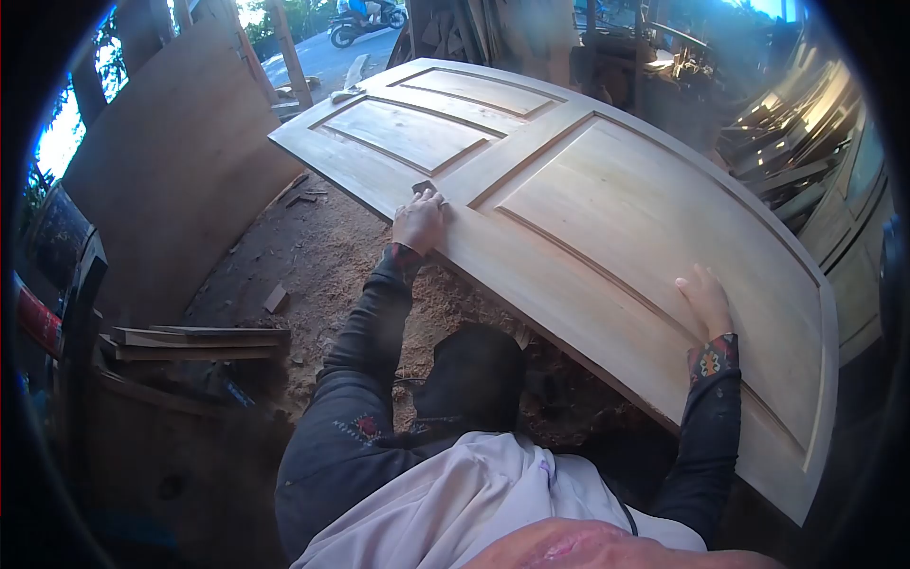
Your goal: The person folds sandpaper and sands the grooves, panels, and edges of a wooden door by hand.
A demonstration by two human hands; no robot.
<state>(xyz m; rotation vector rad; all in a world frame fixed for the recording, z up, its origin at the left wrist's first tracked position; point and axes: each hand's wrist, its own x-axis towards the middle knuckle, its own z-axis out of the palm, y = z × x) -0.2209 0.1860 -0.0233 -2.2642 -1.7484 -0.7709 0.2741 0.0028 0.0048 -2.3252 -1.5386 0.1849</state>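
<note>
The left hand's [417,226] grip is closed around a small dark block [423,188], the right hand [709,305] resting open, fingers loose. A tilted block could gouge the paneled door [654,204], which lies directly beneath both hands, stretching from the upper left to the lower right of the frame.

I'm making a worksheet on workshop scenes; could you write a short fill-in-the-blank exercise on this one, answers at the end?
The ____ hand rests on the largest panel of the door. The left hand has its grip on a small ____ piece. On the road outside is a two-wheeled ____.

Missing words: right; dark; motorbike.
</note>
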